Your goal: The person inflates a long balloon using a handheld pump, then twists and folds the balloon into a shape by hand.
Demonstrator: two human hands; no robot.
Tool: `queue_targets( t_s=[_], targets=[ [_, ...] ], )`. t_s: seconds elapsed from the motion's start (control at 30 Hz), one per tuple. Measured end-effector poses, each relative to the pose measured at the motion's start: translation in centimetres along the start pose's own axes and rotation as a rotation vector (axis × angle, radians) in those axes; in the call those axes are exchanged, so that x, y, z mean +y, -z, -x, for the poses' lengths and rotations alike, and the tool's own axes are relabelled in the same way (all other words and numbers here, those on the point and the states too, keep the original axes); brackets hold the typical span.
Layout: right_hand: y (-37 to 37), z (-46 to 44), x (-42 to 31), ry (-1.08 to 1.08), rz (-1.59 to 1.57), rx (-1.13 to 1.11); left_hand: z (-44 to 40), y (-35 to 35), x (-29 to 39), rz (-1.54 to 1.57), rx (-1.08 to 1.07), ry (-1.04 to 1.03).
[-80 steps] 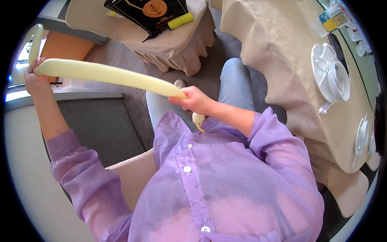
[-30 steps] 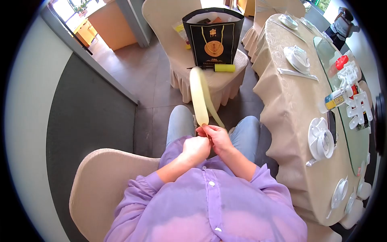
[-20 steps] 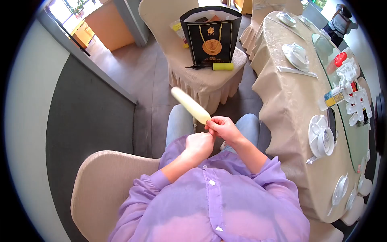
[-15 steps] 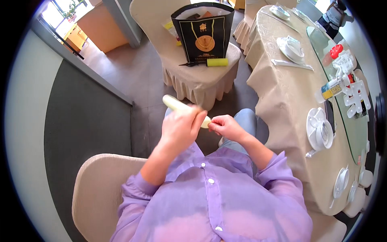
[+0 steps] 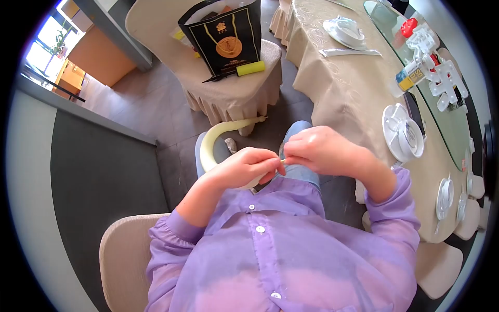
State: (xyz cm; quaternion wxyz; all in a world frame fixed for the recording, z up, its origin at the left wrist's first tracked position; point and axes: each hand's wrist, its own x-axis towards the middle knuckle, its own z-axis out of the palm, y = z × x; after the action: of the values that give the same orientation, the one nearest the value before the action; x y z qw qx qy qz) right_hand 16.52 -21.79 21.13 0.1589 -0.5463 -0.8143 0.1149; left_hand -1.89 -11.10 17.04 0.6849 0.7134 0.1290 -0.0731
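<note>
pale balloon (image 5: 209,147) above grey tiled floor (image 5: 179,165)

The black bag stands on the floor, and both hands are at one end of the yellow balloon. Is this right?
The place is wrong: in the head view, the black bag stands on the chair seat. The left hand and right hand are at one end of the yellow balloon.

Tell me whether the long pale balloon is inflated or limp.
Inflated: the balloon bows out in a plump, smooth curve beyond the left hand. Whether it is knotted, I cannot tell.
</note>
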Motion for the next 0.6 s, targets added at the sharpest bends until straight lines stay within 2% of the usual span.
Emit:
queue_targets(
  t_s=[0.07, 0.1, 0.17, 0.2, 0.27, 0.4, 0.5, 0.6],
  targets=[
    [1.3, 0.7, 0.0, 0.077, -0.028, -0.015, 0.2, -0.2, -0.5, 0.225, 0.012, -0.004],
    [1.4, 0.8, -0.1, 0.070, -0.029, -0.010, 0.2, -0.2, -0.6, 0.221, 0.006, -0.001],
    [1.5, 0.9, -0.3, 0.152, 0.215, 0.065, 0.1, -0.4, -1.0, 0.516, 0.018, 0.044],
    [1.7, 0.8, -0.6, 0.152, 0.215, 0.066, 0.1, -0.5, -1.0, 0.515, 0.019, 0.044],
    [2.1, 0.6, -1.3, 0.255, 0.400, 0.224, 0.1, -0.5, -0.9, 0.744, -0.043, 0.022],
    [1.8, 0.5, -1.4, 0.321, 0.538, 0.307, 0.3, -1.0, -0.8, 0.864, -0.053, 0.066],
    [1.8, 0.7, -1.3, 0.299, 0.476, 0.209, 0.6, -1.6, -0.9, 0.870, -0.026, 0.039],
    [1.8, 1.1, -0.9, 0.257, 0.306, 0.132, 1.2, -1.5, -1.1, 0.735, -0.022, -0.038]
  ],
)
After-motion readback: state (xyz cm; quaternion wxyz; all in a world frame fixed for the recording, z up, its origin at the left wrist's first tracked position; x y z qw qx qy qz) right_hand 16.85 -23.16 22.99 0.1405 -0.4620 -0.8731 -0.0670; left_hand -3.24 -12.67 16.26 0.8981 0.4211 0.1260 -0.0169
